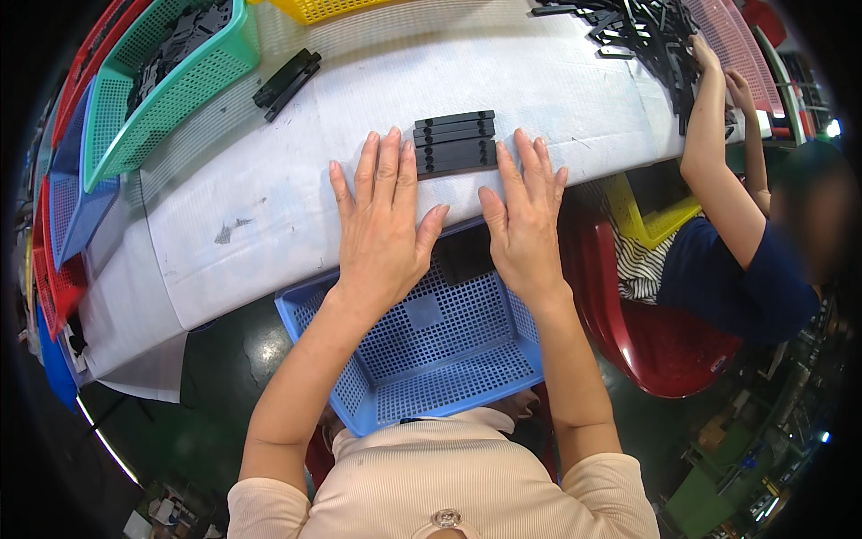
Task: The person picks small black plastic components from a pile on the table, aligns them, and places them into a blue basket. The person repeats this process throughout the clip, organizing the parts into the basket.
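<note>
A row of flat black plastic strips (454, 142), about 5 of them side by side, lies on the white table cover (269, 207) close to the near edge of the table. The left hand (382, 225) rests flat on the cover just left of the strips, palm down, fingers stretched out and slightly spread, holding nothing; its fingertips come level with the left ends of the strips and look to be just beside or touching them. The right hand (521, 220) lies the same way just right of the strips, open and flat, empty, its fingertips by the strips' right ends.

Below the strips, past the table edge, a blue perforated basket (449, 359) sits in front of the person, both wrists over its far rim, with a dark flat piece inside it.

Left of the strips and farther back, a small pair of black strips (285, 83) lies at an angle on the cover. Beyond that, a green basket (171, 90) with black parts in it stands tilted, with blue and red baskets stacked beside it. A yellow basket (314, 9) is at the far edge.

Right of the strips and farther back lies a loose pile of black parts (642, 36), where another person's hand (705, 54) reaches in; that person sits on a red chair (646, 350).
</note>
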`<state>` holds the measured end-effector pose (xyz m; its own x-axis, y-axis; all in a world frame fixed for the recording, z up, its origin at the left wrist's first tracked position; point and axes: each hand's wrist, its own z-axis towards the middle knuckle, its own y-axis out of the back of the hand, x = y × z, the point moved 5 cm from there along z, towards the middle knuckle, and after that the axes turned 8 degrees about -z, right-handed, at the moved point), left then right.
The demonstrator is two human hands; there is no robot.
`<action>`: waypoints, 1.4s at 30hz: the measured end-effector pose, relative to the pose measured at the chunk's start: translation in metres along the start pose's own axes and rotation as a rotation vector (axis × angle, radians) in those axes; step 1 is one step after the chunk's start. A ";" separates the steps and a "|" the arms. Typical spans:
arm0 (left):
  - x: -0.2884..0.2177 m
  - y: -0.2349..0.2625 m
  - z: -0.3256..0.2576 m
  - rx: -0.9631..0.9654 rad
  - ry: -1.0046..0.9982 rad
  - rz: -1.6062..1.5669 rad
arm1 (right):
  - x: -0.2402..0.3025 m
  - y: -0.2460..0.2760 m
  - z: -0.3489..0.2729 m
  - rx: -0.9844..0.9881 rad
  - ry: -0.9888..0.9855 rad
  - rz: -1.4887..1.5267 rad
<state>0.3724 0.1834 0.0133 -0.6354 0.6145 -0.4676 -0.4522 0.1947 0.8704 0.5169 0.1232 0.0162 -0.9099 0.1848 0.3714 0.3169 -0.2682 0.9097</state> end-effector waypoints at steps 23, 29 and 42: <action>0.006 0.030 0.027 -0.034 -0.135 -0.157 | 0.021 0.020 0.061 0.075 0.597 -0.184; 0.006 0.034 0.028 -0.004 -0.143 -0.194 | 0.025 0.020 0.066 0.096 0.672 -0.215; -0.035 -0.001 -0.073 0.307 -0.129 -0.278 | 0.024 0.018 -0.050 0.376 0.625 -0.124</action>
<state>0.3493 0.1053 0.0179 -0.4237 0.5932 -0.6845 -0.3754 0.5727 0.7287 0.4874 0.0755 0.0325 -0.8920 -0.4106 0.1890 0.1702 0.0823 0.9820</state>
